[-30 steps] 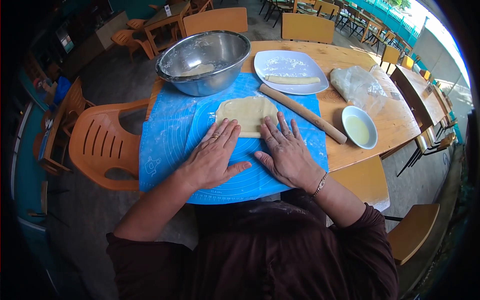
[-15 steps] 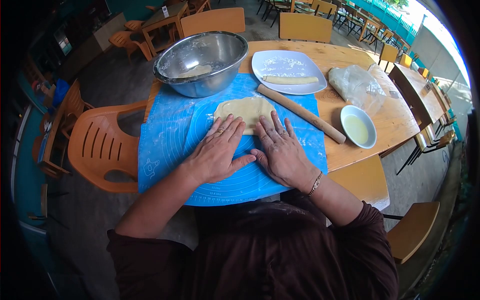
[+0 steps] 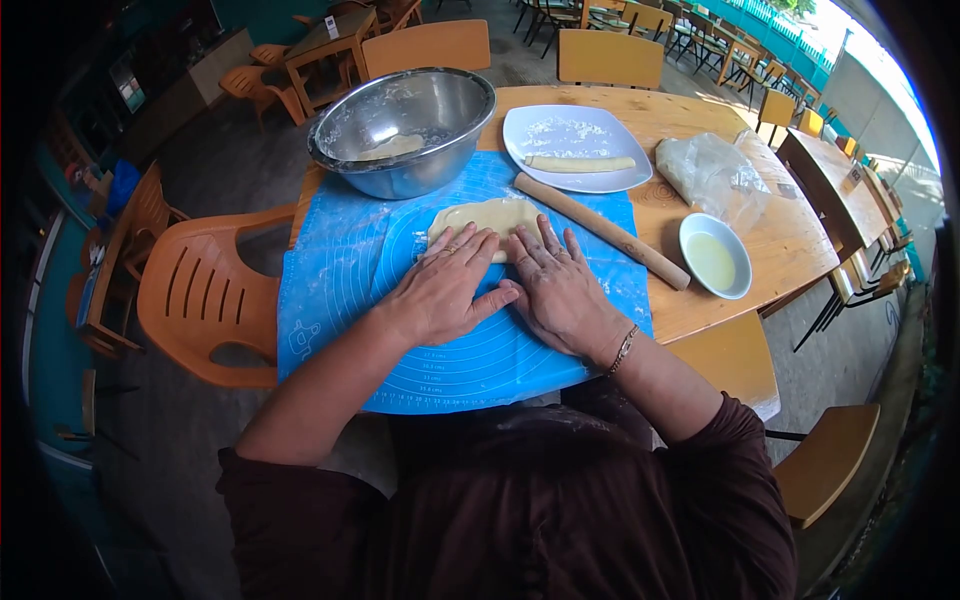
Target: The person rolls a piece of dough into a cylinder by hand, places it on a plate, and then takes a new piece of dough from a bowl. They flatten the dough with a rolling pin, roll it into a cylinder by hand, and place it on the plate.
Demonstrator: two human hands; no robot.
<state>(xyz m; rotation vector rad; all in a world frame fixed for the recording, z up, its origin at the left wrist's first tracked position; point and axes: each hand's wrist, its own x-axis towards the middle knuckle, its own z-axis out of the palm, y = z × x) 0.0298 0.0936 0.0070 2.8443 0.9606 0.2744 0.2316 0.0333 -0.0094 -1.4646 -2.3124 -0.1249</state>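
Note:
A flat sheet of pale dough point(image 3: 485, 214) lies on the blue silicone mat point(image 3: 340, 290). Its near edge looks thicker, as if turned over, between and under my fingertips. My left hand point(image 3: 450, 285) lies flat with fingers stretched over the left part of that edge. On the right part rests my right hand point(image 3: 560, 290), also flat, fingers slightly spread. My thumbs meet or nearly meet between the hands. Beyond the dough, a wooden rolling pin point(image 3: 602, 231) lies slantwise, partly on the mat. My fingertips hide some of the dough edge.
A steel bowl point(image 3: 440, 165) with a piece of dough inside stands at the back left. A floured white plate point(image 3: 575, 120) carries a dough roll point(image 3: 580, 163). To the right are a small bowl of pale liquid point(image 3: 712, 262) and a plastic bag point(image 3: 715, 175). An orange chair point(image 3: 210, 290) stands left.
Both hands have shifted slightly forward over the dough, with its near edge moving away from me. Less of the flat sheet shows now. The things around it stay in place.

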